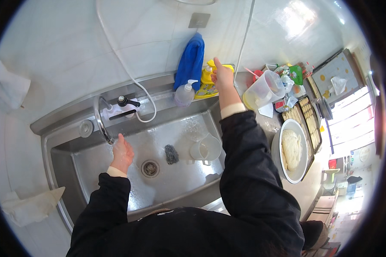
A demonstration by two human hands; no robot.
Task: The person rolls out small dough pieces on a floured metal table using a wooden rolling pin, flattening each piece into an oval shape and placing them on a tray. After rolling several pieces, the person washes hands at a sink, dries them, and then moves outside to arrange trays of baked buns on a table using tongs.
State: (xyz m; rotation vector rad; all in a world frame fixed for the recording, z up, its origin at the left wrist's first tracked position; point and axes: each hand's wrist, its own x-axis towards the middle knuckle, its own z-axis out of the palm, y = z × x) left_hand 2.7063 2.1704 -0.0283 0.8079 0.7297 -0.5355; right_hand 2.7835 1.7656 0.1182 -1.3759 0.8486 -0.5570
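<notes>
Below the spout of the chrome faucet (pixel 100 123), my left hand (pixel 122 153) is held over the stainless steel sink (pixel 109 192), wet and holding nothing. My right hand (pixel 222 75) reaches to the back right, at the yellow pump bottle (pixel 206 77); its thumb points up by the pump, and whether the fingers press it cannot be told. A clear pump bottle (pixel 184 94) stands left of the yellow one, in front of a hanging blue towel (pixel 191 57). In the sink lie a dark scouring pad (pixel 171 154) and a translucent plastic jug (pixel 206 148), near the drain (pixel 150 168).
On the right counter are a large plastic measuring jug (pixel 265 90), a white bowl of dough (pixel 291 151), trays of shaped dough (pixel 308 119) and several packets. A white hose (pixel 122 64) hangs down the wall to the faucet's base. Pale cloths hang at the left.
</notes>
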